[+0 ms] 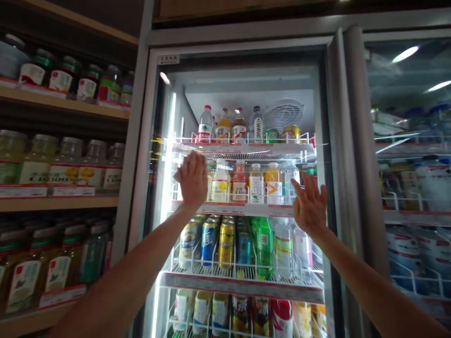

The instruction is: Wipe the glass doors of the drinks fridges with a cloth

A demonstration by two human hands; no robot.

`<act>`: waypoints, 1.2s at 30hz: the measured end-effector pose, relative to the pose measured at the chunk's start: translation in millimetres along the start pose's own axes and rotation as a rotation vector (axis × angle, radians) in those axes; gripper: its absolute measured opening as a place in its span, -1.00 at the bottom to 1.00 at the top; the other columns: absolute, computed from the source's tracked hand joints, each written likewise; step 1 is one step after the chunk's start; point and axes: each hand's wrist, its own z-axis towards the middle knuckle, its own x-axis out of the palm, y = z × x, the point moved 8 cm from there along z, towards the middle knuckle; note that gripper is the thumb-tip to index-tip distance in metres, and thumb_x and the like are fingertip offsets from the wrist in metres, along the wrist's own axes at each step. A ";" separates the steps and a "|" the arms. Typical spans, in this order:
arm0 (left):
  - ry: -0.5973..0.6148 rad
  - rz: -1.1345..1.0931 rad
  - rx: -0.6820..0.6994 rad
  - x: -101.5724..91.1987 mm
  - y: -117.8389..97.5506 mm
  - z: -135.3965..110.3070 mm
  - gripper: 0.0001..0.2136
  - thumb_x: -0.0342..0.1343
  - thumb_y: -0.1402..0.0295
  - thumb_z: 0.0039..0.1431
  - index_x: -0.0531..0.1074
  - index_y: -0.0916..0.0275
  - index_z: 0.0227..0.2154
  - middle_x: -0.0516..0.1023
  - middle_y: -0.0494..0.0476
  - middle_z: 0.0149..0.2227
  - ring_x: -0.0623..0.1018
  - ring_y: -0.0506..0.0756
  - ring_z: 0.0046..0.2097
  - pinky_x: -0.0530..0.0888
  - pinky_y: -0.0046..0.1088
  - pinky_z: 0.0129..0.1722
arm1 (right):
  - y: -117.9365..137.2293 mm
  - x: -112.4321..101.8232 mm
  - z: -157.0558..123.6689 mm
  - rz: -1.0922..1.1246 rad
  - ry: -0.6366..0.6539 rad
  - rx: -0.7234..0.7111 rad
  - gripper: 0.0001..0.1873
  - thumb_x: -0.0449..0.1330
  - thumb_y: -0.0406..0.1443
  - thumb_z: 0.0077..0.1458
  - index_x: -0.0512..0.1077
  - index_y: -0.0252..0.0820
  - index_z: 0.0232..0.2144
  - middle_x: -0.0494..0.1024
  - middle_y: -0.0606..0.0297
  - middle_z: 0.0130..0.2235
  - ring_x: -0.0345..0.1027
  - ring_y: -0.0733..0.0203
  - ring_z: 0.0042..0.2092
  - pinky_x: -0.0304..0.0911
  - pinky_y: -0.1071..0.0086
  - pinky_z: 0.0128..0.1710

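Note:
My left hand (193, 180) is raised in front of the glass door (239, 65) of a lit drinks fridge, fingers close together and pointing up. A small pale corner (177, 176) shows at its left side; what it belongs to is hidden by the hand. My right hand (310, 203) is up before the right part of the same glass, its fingers spread and nothing seen in it. Whether either hand touches the glass I cannot tell. Behind it stand juice bottles (240, 180) on the second shelf and drink cans (226, 241) below.
A grey door frame with a vertical bar (357, 141) runs right of my right hand. Another fridge door (408, 136) adjoins it. At left, wooden shelves (63, 204) hold rows of bottles. A top shelf (243, 148) inside the fridge carries several bottles and cans.

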 end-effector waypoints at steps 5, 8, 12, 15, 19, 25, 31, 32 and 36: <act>0.136 -0.081 0.517 12.6 -70.4 -29.3 -0.59 -0.19 0.33 0.27 0.16 0.04 0.17 0.21 -0.01 0.23 0.09 0.11 0.29 0.07 -0.15 0.24 | -1.4 -0.7 -0.8 0.003 0.000 -0.006 -0.39 0.00 -0.39 0.11 0.07 0.02 0.21 -0.08 0.21 0.33 -0.15 -0.04 0.31 -0.11 -0.03 0.20; 0.076 -0.047 0.189 3.2 -18.8 -10.9 -0.59 -0.23 0.32 0.29 0.16 0.07 0.18 0.17 0.05 0.25 0.07 0.13 0.30 0.03 -0.11 0.25 | -0.8 0.7 -1.2 0.002 0.010 -0.020 -0.41 0.01 -0.39 0.10 0.13 -0.01 0.19 -0.05 0.19 0.33 -0.15 -0.05 0.31 -0.12 -0.04 0.20; 0.039 -0.050 -0.098 3.9 1.0 6.6 -0.57 -0.23 0.29 0.28 0.15 0.16 0.19 0.08 0.16 0.29 0.00 0.21 0.32 0.01 -0.02 0.24 | -1.1 0.4 -1.3 -0.003 0.003 -0.005 -0.44 0.01 -0.40 0.08 0.19 -0.03 0.15 -0.03 0.19 0.32 -0.14 -0.05 0.31 -0.14 -0.04 0.21; 0.147 -0.099 0.251 18.4 -62.5 2.4 -0.60 -0.18 0.32 0.26 0.20 0.09 0.16 0.15 0.06 0.26 0.03 0.17 0.31 0.04 -0.07 0.24 | -1.1 0.2 -1.5 -0.008 0.004 -0.004 -0.48 0.02 -0.39 0.09 0.23 -0.05 0.13 -0.02 0.18 0.32 -0.14 -0.05 0.30 -0.12 -0.04 0.20; 0.130 -0.081 0.303 15.0 -57.9 7.5 -0.60 -0.20 0.31 0.28 0.20 0.13 0.16 0.18 0.08 0.25 0.08 0.17 0.30 0.05 -0.07 0.23 | -1.3 -1.4 -1.1 -0.003 -0.019 -0.004 -0.51 0.01 -0.39 0.10 0.27 -0.08 0.10 -0.02 0.18 0.31 -0.15 -0.04 0.31 -0.14 -0.03 0.21; 0.038 -0.056 -0.011 5.0 -24.1 24.2 -0.58 -0.22 0.30 0.27 0.22 0.22 0.15 0.13 0.18 0.27 0.06 0.27 0.30 0.08 0.03 0.20 | 0.0 -2.5 0.1 0.006 -0.029 -0.009 -0.46 0.02 -0.41 0.08 0.24 -0.03 0.13 -0.03 0.21 0.32 -0.16 -0.03 0.31 -0.14 -0.04 0.21; 0.187 -0.113 0.249 10.1 -45.5 19.4 -0.60 -0.18 0.33 0.25 0.23 0.09 0.13 0.18 0.03 0.25 0.09 0.16 0.29 0.08 -0.08 0.23 | -0.8 -1.2 -0.4 0.005 -0.027 -0.006 -0.47 0.02 -0.39 0.08 0.23 -0.04 0.12 -0.05 0.22 0.32 -0.16 -0.03 0.31 -0.15 -0.04 0.21; 0.123 -0.098 0.106 4.7 -22.2 26.3 -0.60 -0.17 0.30 0.24 0.24 0.11 0.13 0.17 0.05 0.25 0.10 0.16 0.29 0.09 -0.09 0.23 | -0.1 -0.7 -0.3 0.005 -0.024 -0.016 -0.46 0.02 -0.39 0.08 0.23 -0.04 0.13 -0.05 0.21 0.32 -0.16 -0.02 0.31 -0.16 -0.04 0.22; 0.031 -0.083 -0.050 3.6 -6.5 31.0 -0.55 -0.24 0.31 0.26 0.14 0.28 0.19 0.07 0.27 0.28 0.00 0.28 0.31 0.03 0.11 0.20 | 1.1 -1.6 0.8 0.009 -0.030 -0.027 -0.43 0.02 -0.39 0.08 0.17 -0.01 0.16 -0.05 0.22 0.32 -0.17 -0.01 0.32 -0.18 -0.05 0.23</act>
